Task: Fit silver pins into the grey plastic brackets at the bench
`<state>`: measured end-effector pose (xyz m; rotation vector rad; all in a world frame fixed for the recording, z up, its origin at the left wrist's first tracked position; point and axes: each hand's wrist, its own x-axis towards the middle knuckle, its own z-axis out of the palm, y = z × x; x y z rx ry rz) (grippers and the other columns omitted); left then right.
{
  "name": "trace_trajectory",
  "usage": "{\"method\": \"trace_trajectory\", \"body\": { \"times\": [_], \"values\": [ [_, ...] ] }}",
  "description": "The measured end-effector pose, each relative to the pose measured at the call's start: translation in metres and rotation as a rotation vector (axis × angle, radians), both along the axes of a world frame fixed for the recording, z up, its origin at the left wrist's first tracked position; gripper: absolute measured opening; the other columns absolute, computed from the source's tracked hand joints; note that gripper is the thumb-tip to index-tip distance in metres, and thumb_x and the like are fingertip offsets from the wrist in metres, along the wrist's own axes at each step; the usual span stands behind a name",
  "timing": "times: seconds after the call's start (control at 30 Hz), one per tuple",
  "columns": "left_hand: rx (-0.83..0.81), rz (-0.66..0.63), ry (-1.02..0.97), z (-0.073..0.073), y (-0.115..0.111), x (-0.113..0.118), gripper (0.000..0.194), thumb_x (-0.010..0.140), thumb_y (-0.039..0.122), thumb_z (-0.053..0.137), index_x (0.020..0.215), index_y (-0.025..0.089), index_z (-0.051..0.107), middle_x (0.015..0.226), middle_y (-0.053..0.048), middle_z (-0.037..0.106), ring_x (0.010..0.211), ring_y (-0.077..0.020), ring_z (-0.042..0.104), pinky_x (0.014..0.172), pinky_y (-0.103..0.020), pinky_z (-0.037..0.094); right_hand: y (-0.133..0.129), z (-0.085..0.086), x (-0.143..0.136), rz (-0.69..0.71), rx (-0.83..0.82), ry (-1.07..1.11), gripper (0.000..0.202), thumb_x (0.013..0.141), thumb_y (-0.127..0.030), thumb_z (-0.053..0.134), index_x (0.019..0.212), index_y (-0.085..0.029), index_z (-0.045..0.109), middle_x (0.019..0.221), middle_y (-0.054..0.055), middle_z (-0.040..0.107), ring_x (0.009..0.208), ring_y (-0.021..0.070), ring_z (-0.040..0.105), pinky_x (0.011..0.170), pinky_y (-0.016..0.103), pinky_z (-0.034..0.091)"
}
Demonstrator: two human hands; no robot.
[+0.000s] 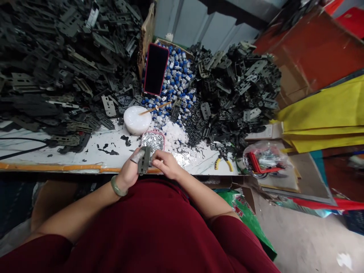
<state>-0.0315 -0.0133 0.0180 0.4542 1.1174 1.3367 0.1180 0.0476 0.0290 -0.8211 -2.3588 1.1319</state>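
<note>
My left hand [129, 170], with a wrapped fingertip and a green bangle at the wrist, grips a dark grey slotted plastic part [144, 161] upright over the table's front edge. At that part's right side, my right hand [166, 163] has its thumb and fingers pinched together; what lies between them is too small to make out. Just behind the hands is a pink-rimmed tray [164, 141] full of small shiny metal pins. A white bowl [137, 120] with a brown stick across it stands behind that, beside a pile of white plastic bits [174, 135].
Dark plastic parts [68, 64] are heaped at left, more [239, 87] at right. A phone [156, 70] leans on blue-and-white pieces [180, 72]. Small black pieces [193, 127] lie near yellow-handled pliers [223, 163]. A plastic bag [265, 157] sits at the right edge.
</note>
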Motion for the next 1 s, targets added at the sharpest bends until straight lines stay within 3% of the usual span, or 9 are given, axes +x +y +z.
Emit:
{"method": "trace_trajectory", "body": {
  "times": [0.07, 0.17, 0.23, 0.33, 0.47, 0.63, 0.8, 1.0],
  "values": [
    [-0.175, -0.078, -0.262, -0.003, 0.002, -0.003, 0.013, 0.079, 0.028, 0.055, 0.075, 0.016, 0.059, 0.064, -0.001, 0.059, 0.058, -0.014, 0.054, 0.052, -0.024, 0.044, 0.003, 0.003, 0.002, -0.033, 0.154, 0.059, 0.055, 0.083, -0.069, 0.041, 0.09, -0.017, 0.056, 0.084, 0.007, 0.06, 0.079, 0.0179, 0.056, 0.073, 0.031, 0.044],
    [-0.348, -0.127, -0.452, -0.007, 0.001, -0.005, 0.011, 0.079, 0.015, 0.053, 0.069, 0.015, 0.057, 0.057, 0.0, 0.056, 0.048, -0.0118, 0.052, 0.043, -0.021, 0.041, -0.001, 0.006, -0.001, 0.108, 0.371, 0.076, 0.06, 0.076, -0.068, 0.056, 0.106, -0.017, 0.056, 0.103, 0.012, 0.06, 0.099, 0.0234, 0.053, 0.087, 0.038, 0.043],
    [-0.367, -0.072, -0.519, -0.005, 0.0, -0.002, 0.017, 0.08, 0.007, 0.048, 0.068, 0.016, 0.055, 0.055, 0.001, 0.053, 0.045, -0.01, 0.05, 0.042, -0.02, 0.043, -0.007, 0.003, -0.006, 0.198, 0.451, 0.02, 0.054, 0.08, -0.062, 0.056, 0.111, -0.018, 0.057, 0.106, 0.012, 0.06, 0.102, 0.0236, 0.052, 0.087, 0.038, 0.042],
    [-0.356, -0.018, -0.611, 0.003, 0.002, 0.004, 0.023, 0.081, 0.002, 0.04, 0.069, 0.015, 0.054, 0.057, 0.002, 0.051, 0.045, -0.0084, 0.05, 0.042, -0.017, 0.043, -0.015, -0.006, -0.012, 0.179, 0.505, -0.029, 0.042, 0.084, -0.054, 0.055, 0.105, -0.017, 0.061, 0.094, 0.01, 0.062, 0.094, 0.022, 0.052, 0.082, 0.037, 0.042],
    [-0.404, -0.001, -0.657, 0.01, 0.003, 0.005, 0.026, 0.083, 0.002, 0.038, 0.066, 0.015, 0.052, 0.055, 0.002, 0.049, 0.045, -0.0084, 0.049, 0.037, -0.016, 0.04, -0.016, -0.017, -0.02, 0.102, 0.461, 0.023, 0.043, 0.081, -0.058, 0.058, 0.095, -0.018, 0.064, 0.087, 0.008, 0.062, 0.088, 0.021, 0.052, 0.08, 0.037, 0.042],
    [-0.516, 0.043, -0.612, 0.002, 0.0, -0.001, 0.032, 0.085, 0.006, 0.031, 0.063, 0.015, 0.052, 0.054, -0.002, 0.053, 0.045, -0.0113, 0.052, 0.038, -0.019, 0.044, -0.008, -0.019, -0.028, 0.097, 0.292, 0.11, 0.048, 0.075, -0.063, 0.061, 0.093, -0.019, 0.062, 0.088, 0.007, 0.063, 0.087, 0.0197, 0.055, 0.082, 0.036, 0.044],
    [-0.454, 0.115, -0.606, -0.005, 0.0, -0.005, 0.026, 0.085, 0.008, 0.037, 0.069, 0.015, 0.056, 0.057, -0.001, 0.055, 0.049, -0.0116, 0.055, 0.041, -0.019, 0.045, -0.007, -0.022, -0.032, 0.05, 0.25, 0.181, 0.051, 0.075, -0.062, 0.062, 0.101, -0.018, 0.06, 0.096, 0.009, 0.063, 0.094, 0.0213, 0.056, 0.085, 0.038, 0.046],
    [-0.404, 0.116, -0.548, -0.007, -0.001, -0.005, 0.022, 0.082, 0.007, 0.039, 0.074, 0.015, 0.057, 0.061, -0.002, 0.059, 0.052, -0.0122, 0.055, 0.046, -0.021, 0.046, -0.008, -0.028, -0.034, 0.049, 0.266, 0.188, 0.047, 0.078, -0.058, 0.062, 0.103, -0.019, 0.059, 0.1, 0.01, 0.062, 0.097, 0.0215, 0.056, 0.086, 0.038, 0.047]
  ]
}}
